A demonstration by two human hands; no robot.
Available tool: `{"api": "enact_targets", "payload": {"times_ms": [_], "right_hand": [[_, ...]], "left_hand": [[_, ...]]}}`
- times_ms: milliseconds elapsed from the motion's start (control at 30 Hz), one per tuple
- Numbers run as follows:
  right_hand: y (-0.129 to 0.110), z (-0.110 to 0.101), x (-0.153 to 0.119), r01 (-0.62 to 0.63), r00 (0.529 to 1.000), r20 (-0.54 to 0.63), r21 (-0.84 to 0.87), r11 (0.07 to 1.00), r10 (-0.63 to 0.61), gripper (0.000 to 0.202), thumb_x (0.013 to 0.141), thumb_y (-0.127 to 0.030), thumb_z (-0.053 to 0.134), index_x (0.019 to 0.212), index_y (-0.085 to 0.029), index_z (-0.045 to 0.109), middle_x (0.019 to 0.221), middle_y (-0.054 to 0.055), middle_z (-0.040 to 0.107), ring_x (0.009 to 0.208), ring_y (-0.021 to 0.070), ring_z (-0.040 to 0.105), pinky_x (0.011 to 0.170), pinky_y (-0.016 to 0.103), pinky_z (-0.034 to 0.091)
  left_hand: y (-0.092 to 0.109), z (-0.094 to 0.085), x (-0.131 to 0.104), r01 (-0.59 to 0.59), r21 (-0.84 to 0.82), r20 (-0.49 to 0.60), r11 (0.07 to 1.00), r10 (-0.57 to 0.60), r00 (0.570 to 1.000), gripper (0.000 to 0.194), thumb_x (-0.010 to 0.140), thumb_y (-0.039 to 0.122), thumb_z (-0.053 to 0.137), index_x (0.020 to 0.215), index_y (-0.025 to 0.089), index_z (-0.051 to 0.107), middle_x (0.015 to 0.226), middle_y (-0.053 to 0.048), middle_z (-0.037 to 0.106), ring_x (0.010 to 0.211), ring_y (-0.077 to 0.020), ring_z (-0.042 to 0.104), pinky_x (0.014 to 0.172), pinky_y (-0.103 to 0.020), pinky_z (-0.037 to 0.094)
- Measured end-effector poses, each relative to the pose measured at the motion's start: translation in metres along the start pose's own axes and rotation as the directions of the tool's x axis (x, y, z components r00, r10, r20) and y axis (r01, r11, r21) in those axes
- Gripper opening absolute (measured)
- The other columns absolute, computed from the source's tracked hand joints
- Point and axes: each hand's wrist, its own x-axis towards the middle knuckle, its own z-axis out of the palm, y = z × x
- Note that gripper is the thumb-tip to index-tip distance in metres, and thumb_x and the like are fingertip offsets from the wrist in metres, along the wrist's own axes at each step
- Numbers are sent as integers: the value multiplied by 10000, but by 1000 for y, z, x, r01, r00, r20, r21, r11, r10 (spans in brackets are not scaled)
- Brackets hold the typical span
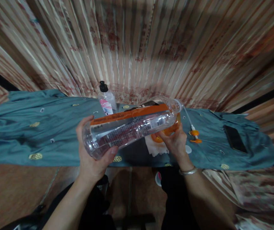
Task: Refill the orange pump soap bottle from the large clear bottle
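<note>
My left hand (92, 156) is wrapped round the base of a large clear plastic bottle (132, 124) with an orange and black label. The bottle lies tilted, its open neck higher and to the right. Behind that neck, my right hand (175, 140) is closed on an orange translucent container (171, 127), partly hidden by the bottle. Beneath it a white tissue (157, 147) rests on the cloth. To the right lies an orange and white pump head (194, 135) with a long tube, near a small white disc (188, 149).
A small clear bottle with a black cap (107, 102) stands at the back. A black phone (235, 139) lies at the right on the teal cloth (62, 134). A patterned curtain (132, 48) hangs behind.
</note>
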Motion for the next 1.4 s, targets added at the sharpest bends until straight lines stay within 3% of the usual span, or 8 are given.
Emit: {"api": "enact_targets", "payload": {"times_ms": [200, 467, 733, 967, 1400], "right_hand": [[0, 0, 1, -8, 1000, 18, -17, 1000, 8, 787, 776, -760, 820, 1299, -189, 678, 1099, 195, 859, 960, 398, 845, 803, 471, 675], [-2, 0, 1, -38, 999, 14, 2, 999, 38, 763, 750, -737, 830, 1263, -197, 668, 1079, 190, 851, 941, 402, 845, 809, 486, 679], [-1, 0, 1, -40, 999, 33, -27, 999, 41, 777, 761, -757, 842, 1262, -192, 660, 1099, 212, 836, 993, 430, 839, 821, 502, 674], [-3, 0, 1, -53, 998, 28, -21, 998, 54, 755, 746, -706, 860, 1265, -195, 658, 1061, 182, 841, 936, 397, 841, 807, 485, 675], [-5, -3, 2, -42, 999, 20, 13, 999, 41, 789, 760, -813, 793, 1247, -207, 658, 1043, 178, 849, 901, 395, 835, 776, 475, 664]], "left_hand": [[0, -3, 0, -54, -7, 20, 999, 54, 998, 839, 787, 722, 939, 1477, 341, 652, 1175, -60, 718, 950, -316, 749, 788, -512, 648], [-1, -4, 0, -42, 52, 12, 998, 42, 999, 916, 765, 827, 887, 1490, 321, 649, 1188, -85, 725, 959, -334, 746, 781, -535, 669], [3, -2, 2, -63, 68, -3, 996, 63, 998, 879, 757, 757, 923, 1477, 319, 674, 1164, -70, 727, 944, -310, 749, 763, -484, 667], [2, -2, 1, -52, 83, 6, 995, 51, 999, 909, 744, 799, 913, 1482, 335, 654, 1184, -79, 709, 961, -335, 746, 808, -540, 675], [9, 1, 4, -4, 54, -9, 999, 5, 1000, 866, 732, 806, 911, 1410, 343, 638, 1163, -77, 712, 955, -334, 747, 799, -544, 678]]}}
